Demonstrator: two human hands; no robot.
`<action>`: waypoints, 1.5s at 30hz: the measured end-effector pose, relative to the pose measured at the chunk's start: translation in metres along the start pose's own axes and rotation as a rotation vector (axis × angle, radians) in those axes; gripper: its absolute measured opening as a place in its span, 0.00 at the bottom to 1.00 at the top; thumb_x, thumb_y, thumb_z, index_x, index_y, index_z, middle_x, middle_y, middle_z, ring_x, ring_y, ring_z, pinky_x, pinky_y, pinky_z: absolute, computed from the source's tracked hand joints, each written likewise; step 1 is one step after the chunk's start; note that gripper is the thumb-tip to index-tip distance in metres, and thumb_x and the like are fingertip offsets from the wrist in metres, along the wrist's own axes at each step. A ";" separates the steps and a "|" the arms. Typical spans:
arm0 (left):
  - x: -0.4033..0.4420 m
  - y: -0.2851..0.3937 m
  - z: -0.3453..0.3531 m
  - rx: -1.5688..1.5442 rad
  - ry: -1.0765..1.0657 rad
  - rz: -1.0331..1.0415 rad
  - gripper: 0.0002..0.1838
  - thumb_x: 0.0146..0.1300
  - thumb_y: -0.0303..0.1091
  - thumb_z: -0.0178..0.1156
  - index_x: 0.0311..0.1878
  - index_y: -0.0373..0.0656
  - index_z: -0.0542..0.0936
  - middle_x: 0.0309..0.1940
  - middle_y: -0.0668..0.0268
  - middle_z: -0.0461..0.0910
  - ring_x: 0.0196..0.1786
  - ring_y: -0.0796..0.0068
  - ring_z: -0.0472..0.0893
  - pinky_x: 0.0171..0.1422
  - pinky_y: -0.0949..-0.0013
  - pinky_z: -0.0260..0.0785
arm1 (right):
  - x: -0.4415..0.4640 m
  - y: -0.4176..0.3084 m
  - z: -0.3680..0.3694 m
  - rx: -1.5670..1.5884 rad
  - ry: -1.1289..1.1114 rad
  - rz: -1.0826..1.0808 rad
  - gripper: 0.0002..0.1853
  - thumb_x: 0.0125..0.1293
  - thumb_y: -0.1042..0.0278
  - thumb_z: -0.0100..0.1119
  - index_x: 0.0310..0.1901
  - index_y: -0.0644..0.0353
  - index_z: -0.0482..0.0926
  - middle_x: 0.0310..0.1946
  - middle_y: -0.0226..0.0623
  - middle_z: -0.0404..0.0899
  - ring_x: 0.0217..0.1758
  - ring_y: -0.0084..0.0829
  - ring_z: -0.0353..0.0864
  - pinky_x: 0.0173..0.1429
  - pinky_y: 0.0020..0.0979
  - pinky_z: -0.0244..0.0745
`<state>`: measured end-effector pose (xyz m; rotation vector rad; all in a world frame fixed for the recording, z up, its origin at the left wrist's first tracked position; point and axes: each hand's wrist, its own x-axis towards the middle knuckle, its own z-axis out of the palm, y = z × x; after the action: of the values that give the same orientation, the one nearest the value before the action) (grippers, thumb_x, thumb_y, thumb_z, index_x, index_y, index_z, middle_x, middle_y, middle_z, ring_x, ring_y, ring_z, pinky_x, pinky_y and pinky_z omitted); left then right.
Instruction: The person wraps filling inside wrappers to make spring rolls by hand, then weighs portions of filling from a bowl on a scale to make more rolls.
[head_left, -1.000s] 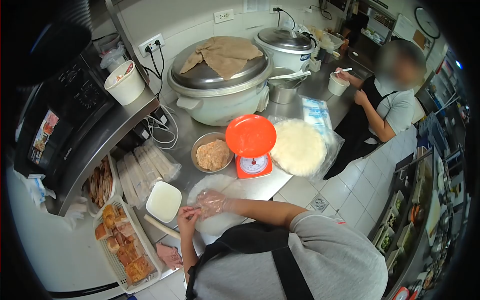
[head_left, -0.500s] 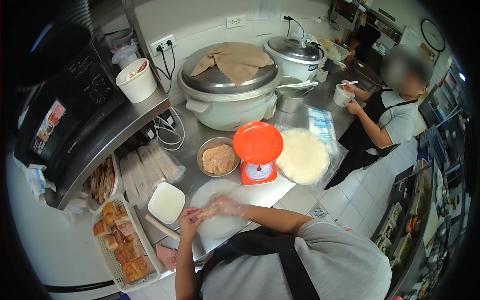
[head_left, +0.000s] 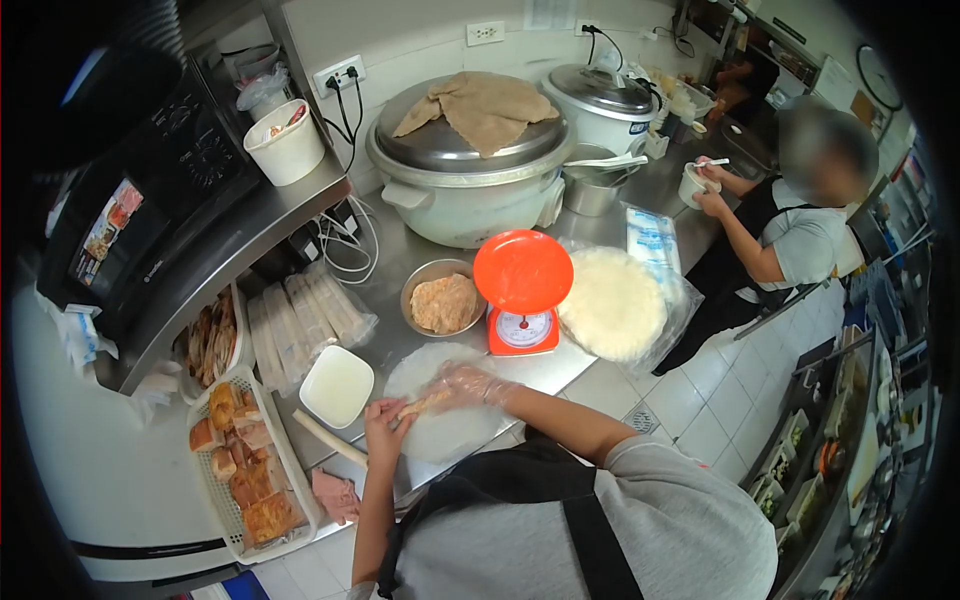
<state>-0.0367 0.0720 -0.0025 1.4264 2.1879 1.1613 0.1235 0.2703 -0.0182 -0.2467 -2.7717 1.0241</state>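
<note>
A thin strip of pale orange filling [head_left: 426,403] lies across round translucent wrapper sheets [head_left: 440,440] on the metal counter. My left hand [head_left: 384,428] is bare, its fingers closed at the strip's left end. At the other end is my right hand [head_left: 470,384], in a clear plastic glove, fingers curled around the filling. Just beyond the wrappers, a metal bowl [head_left: 407,296] holds a mound of the same-looking filling [head_left: 443,304]. A white square dish [head_left: 337,388] with pale contents stands left of the wrappers. Near my left wrist lies a pale rod [head_left: 328,436].
A red kitchen scale [head_left: 523,330] and a bagged stack of round wrappers [head_left: 612,305] stand to the right. Behind is a large lidded cooker [head_left: 465,200]. A basket [head_left: 232,535] of browned pieces and a pink cloth [head_left: 335,495] sit left. A co-worker [head_left: 770,230] holds a white cup.
My right hand has drawn slightly rightward, and more of the filling strip shows between my hands. The whole view has shifted a little. The co-worker still holds the cup.
</note>
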 end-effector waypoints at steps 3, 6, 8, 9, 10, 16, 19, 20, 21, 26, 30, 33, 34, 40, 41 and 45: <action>0.000 0.005 0.003 0.063 0.018 0.011 0.26 0.49 0.30 0.75 0.56 0.46 0.86 0.45 0.60 0.78 0.51 0.60 0.74 0.59 0.62 0.68 | -0.004 0.008 -0.002 0.022 0.000 0.029 0.23 0.56 0.43 0.71 0.53 0.37 0.86 0.47 0.37 0.86 0.56 0.45 0.78 0.68 0.45 0.68; -0.002 0.006 0.001 0.124 0.017 0.078 0.28 0.49 0.30 0.75 0.58 0.48 0.85 0.45 0.60 0.78 0.50 0.59 0.75 0.58 0.61 0.68 | -0.006 0.005 -0.004 0.031 0.002 0.020 0.25 0.56 0.43 0.71 0.54 0.39 0.86 0.49 0.37 0.85 0.58 0.45 0.77 0.71 0.45 0.64; 0.001 0.018 0.000 0.101 0.015 0.043 0.27 0.49 0.30 0.75 0.57 0.48 0.85 0.43 0.61 0.79 0.50 0.59 0.75 0.57 0.61 0.68 | -0.014 -0.012 -0.019 0.053 0.037 0.024 0.25 0.57 0.43 0.70 0.55 0.41 0.85 0.50 0.37 0.85 0.59 0.44 0.77 0.71 0.45 0.64; 0.005 0.023 0.002 0.077 0.047 0.056 0.26 0.49 0.30 0.75 0.55 0.48 0.86 0.43 0.61 0.79 0.50 0.60 0.75 0.57 0.61 0.68 | -0.013 -0.012 -0.020 0.082 0.112 0.062 0.23 0.57 0.44 0.70 0.53 0.42 0.86 0.50 0.37 0.85 0.59 0.43 0.77 0.71 0.45 0.64; 0.005 0.027 0.004 0.054 0.076 0.065 0.24 0.49 0.30 0.75 0.53 0.48 0.87 0.42 0.62 0.80 0.50 0.60 0.75 0.57 0.61 0.69 | -0.010 -0.014 -0.013 0.117 0.184 0.100 0.22 0.57 0.44 0.70 0.51 0.44 0.86 0.49 0.36 0.85 0.58 0.43 0.78 0.70 0.45 0.64; 0.012 0.009 0.025 0.026 0.065 0.127 0.13 0.50 0.30 0.75 0.42 0.50 0.91 0.41 0.65 0.81 0.48 0.63 0.75 0.55 0.64 0.69 | 0.000 0.014 0.006 0.170 0.082 -0.043 0.15 0.60 0.49 0.69 0.42 0.47 0.85 0.47 0.35 0.83 0.59 0.41 0.77 0.67 0.44 0.66; 0.013 0.005 0.027 -0.130 0.060 0.063 0.13 0.49 0.30 0.75 0.41 0.52 0.92 0.42 0.65 0.80 0.49 0.64 0.75 0.55 0.64 0.69 | -0.007 0.001 -0.007 0.179 0.077 0.009 0.15 0.59 0.48 0.70 0.40 0.48 0.85 0.44 0.35 0.83 0.59 0.41 0.77 0.67 0.43 0.67; 0.010 0.003 0.026 -0.208 0.066 0.033 0.13 0.49 0.30 0.76 0.41 0.52 0.92 0.42 0.64 0.80 0.49 0.64 0.75 0.55 0.65 0.69 | -0.008 -0.007 -0.011 0.196 0.077 0.023 0.15 0.58 0.48 0.71 0.39 0.48 0.85 0.43 0.35 0.83 0.58 0.41 0.77 0.66 0.43 0.67; 0.009 0.000 0.024 -0.196 0.058 0.036 0.13 0.49 0.30 0.76 0.41 0.52 0.92 0.42 0.64 0.80 0.49 0.64 0.75 0.55 0.65 0.69 | -0.007 -0.013 -0.007 0.165 0.153 0.014 0.16 0.56 0.48 0.72 0.38 0.49 0.85 0.42 0.36 0.83 0.56 0.42 0.77 0.64 0.44 0.68; 0.011 -0.004 0.010 -0.103 -0.017 0.108 0.12 0.49 0.30 0.76 0.40 0.50 0.91 0.43 0.64 0.80 0.48 0.64 0.75 0.56 0.64 0.68 | 0.010 -0.017 0.014 0.088 0.189 -0.117 0.21 0.50 0.44 0.75 0.37 0.52 0.85 0.41 0.39 0.83 0.52 0.45 0.79 0.60 0.45 0.70; 0.009 -0.005 0.006 -0.143 -0.035 0.057 0.11 0.50 0.29 0.75 0.39 0.48 0.91 0.43 0.64 0.81 0.50 0.64 0.77 0.57 0.64 0.69 | 0.012 -0.015 0.011 0.164 0.062 -0.004 0.22 0.48 0.45 0.76 0.38 0.51 0.85 0.41 0.40 0.83 0.53 0.45 0.78 0.61 0.44 0.70; 0.009 -0.003 0.006 -0.234 -0.027 -0.008 0.10 0.50 0.29 0.75 0.38 0.48 0.91 0.43 0.63 0.81 0.51 0.63 0.78 0.58 0.63 0.69 | 0.011 -0.017 0.011 0.110 0.107 -0.024 0.22 0.48 0.47 0.77 0.42 0.48 0.85 0.41 0.39 0.83 0.54 0.44 0.78 0.63 0.43 0.69; 0.009 -0.006 0.005 -0.258 -0.037 -0.024 0.11 0.49 0.29 0.75 0.38 0.47 0.91 0.43 0.63 0.81 0.52 0.63 0.78 0.58 0.63 0.70 | 0.011 -0.020 0.012 0.062 0.146 -0.050 0.23 0.49 0.46 0.76 0.43 0.48 0.85 0.41 0.39 0.83 0.55 0.44 0.77 0.64 0.43 0.69; 0.014 -0.020 0.007 -0.122 -0.038 0.055 0.14 0.47 0.32 0.77 0.40 0.48 0.91 0.44 0.64 0.80 0.51 0.62 0.77 0.58 0.61 0.69 | 0.018 -0.009 0.023 -0.103 0.102 -0.088 0.22 0.47 0.45 0.75 0.41 0.48 0.88 0.41 0.41 0.83 0.51 0.46 0.80 0.59 0.46 0.70; 0.010 -0.021 0.004 -0.076 -0.029 0.055 0.15 0.46 0.33 0.77 0.41 0.48 0.91 0.44 0.64 0.80 0.51 0.62 0.77 0.58 0.60 0.68 | 0.017 -0.009 0.031 -0.068 0.105 -0.079 0.21 0.47 0.46 0.75 0.40 0.48 0.88 0.41 0.41 0.83 0.51 0.46 0.80 0.59 0.46 0.71; 0.005 0.007 0.000 0.280 0.039 0.086 0.22 0.45 0.39 0.78 0.47 0.48 0.90 0.41 0.66 0.76 0.48 0.62 0.73 0.59 0.60 0.61 | 0.024 -0.026 0.012 -0.071 -0.055 -0.007 0.20 0.45 0.46 0.75 0.35 0.51 0.89 0.37 0.42 0.84 0.47 0.47 0.82 0.54 0.47 0.73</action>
<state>-0.0344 0.0776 0.0032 1.6344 2.4135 0.9436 0.0948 0.2488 -0.0077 -0.2217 -2.8601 0.9458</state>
